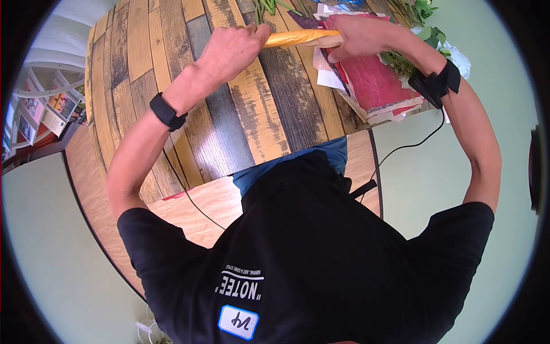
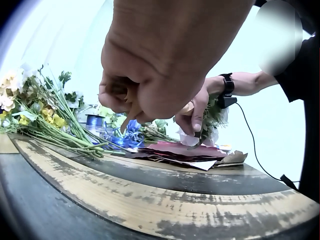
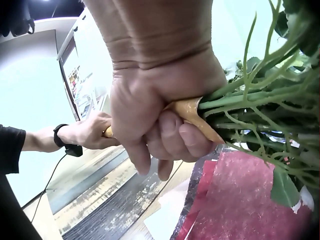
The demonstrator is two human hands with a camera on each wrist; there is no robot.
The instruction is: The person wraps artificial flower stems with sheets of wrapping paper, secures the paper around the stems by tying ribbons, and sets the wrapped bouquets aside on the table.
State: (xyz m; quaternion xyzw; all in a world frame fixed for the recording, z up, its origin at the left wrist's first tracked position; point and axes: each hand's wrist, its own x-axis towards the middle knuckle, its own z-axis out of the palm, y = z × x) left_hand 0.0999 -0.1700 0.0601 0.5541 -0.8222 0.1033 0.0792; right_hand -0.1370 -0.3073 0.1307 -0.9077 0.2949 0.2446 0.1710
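A strip of orange-yellow paper, bunched lengthwise, stretches between my two hands above the table. My left hand grips one end in curled fingers. In the left wrist view, a tan tip of the paper pokes out beneath that fist. My right hand holds the other end, over a stack of red wrapping sheets. Seen from the right wrist, the paper's end sticks out of the curled fingers, and green stems lie right beside it, overlapping it in this view.
White flowers with leaves lie right of the red sheets. Flower stems, a blue ribbon spool and loose blue ribbon are at the table's far side. The wooden table's near edge faces my body. A cable hangs from the right wrist.
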